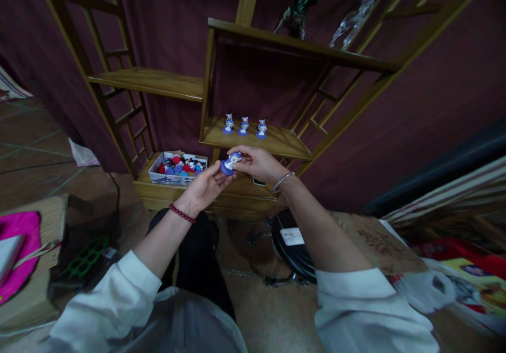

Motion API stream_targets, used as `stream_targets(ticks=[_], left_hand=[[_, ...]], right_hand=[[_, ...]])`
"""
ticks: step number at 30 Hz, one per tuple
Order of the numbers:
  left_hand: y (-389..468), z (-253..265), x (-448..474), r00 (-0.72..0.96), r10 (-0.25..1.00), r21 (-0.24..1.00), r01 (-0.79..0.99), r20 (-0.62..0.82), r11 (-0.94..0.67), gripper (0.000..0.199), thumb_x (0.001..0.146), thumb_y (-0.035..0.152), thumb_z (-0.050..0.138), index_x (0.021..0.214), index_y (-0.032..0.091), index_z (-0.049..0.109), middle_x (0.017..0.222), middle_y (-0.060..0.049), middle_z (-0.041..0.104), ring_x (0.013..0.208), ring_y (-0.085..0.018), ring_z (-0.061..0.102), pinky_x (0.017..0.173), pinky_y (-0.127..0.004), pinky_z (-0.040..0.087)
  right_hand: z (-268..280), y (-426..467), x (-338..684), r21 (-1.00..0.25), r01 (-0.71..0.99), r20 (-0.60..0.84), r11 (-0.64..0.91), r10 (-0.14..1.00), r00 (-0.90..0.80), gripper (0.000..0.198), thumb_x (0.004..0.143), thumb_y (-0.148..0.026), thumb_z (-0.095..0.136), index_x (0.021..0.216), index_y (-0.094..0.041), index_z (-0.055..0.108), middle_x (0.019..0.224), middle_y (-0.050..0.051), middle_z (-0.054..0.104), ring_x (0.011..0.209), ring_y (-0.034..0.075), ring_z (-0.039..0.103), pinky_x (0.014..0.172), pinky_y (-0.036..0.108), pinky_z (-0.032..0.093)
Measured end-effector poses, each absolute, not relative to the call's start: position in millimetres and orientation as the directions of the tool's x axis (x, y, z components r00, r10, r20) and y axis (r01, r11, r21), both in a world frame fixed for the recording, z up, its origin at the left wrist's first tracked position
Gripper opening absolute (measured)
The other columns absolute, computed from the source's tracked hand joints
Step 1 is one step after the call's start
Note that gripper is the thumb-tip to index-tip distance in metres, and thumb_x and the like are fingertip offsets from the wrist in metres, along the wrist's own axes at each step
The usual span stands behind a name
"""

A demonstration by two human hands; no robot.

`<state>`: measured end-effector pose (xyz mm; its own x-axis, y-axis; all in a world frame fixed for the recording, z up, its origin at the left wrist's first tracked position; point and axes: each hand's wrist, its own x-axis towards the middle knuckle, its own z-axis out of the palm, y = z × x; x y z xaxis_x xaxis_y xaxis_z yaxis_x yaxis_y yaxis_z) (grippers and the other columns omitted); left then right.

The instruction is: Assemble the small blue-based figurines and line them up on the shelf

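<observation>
A small purple-and-white figurine [231, 163] on a round purple base is held tilted between my two hands in front of the shelf. My right hand [255, 164] grips it by the head and body from the right. My left hand [205, 183], palm up, pinches the edge of its base between thumb and fingers. Beyond the hands, several similar figurines [244, 126] stand in short rows on the wooden shelf [276, 141]. Left of my hands, an open box [169, 177] holds a jumble of small red, blue and black figurines.
A higher shelf [158, 83] is at the left. Above the figurines, a dark green statue [300, 5] and a clear statue [361, 13] stand on the top board. A round black stool [286, 242] is below my right arm. A pink cloth [23, 247] lies at the left.
</observation>
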<state>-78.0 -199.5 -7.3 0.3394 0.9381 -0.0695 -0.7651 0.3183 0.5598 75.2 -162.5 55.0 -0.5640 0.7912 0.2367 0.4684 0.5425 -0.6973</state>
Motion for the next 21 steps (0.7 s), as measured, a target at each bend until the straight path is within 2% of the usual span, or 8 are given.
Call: stream_targets(ticks=[11,16,19,21], left_hand=[[-245,-13,-87,0.325,0.944,0.560,-0.773,-0.056,0.299,0.015,0.080,0.018,0.053,0.086,0.007,0.061,0.086,-0.011,0.064,0.079,-0.014,0.060,0.074,-0.024,0.049],[-252,-8,-75,0.354,0.935,0.562,-0.769,-0.023,0.305,0.012,0.079,0.017,0.055,0.084,0.009,0.062,0.084,-0.009,0.064,0.077,-0.014,0.060,0.074,-0.024,0.050],[-252,-9,-67,0.379,0.925,0.572,-0.753,-0.028,0.326,0.013,0.079,0.018,0.055,0.084,0.009,0.062,0.082,-0.009,0.064,0.075,-0.014,0.061,0.070,-0.023,0.050],[-250,-11,-65,0.395,0.917,0.579,-0.737,-0.047,0.348,0.011,0.078,0.018,0.055,0.082,0.010,0.062,0.082,-0.010,0.064,0.074,-0.014,0.061,0.069,-0.023,0.050]], right_hand=[[67,-219,54,-0.458,0.617,0.272,0.640,0.762,-0.588,0.022,0.071,-0.019,0.058,0.093,-0.018,0.059,0.070,-0.003,0.057,0.057,0.007,0.046,0.056,0.018,0.035],[75,-236,66,-0.413,0.650,0.300,0.638,0.769,-0.564,0.020,0.071,-0.017,0.058,0.091,-0.019,0.060,0.069,-0.003,0.057,0.058,0.008,0.047,0.056,0.019,0.034],[74,-240,75,-0.419,0.656,0.339,0.627,0.779,-0.528,0.020,0.071,-0.018,0.057,0.092,-0.019,0.059,0.075,-0.002,0.058,0.062,0.009,0.048,0.058,0.019,0.036],[69,-238,79,-0.436,0.656,0.308,0.615,0.788,-0.534,0.020,0.071,-0.019,0.058,0.091,-0.019,0.060,0.075,-0.002,0.058,0.062,0.009,0.048,0.058,0.019,0.037]])
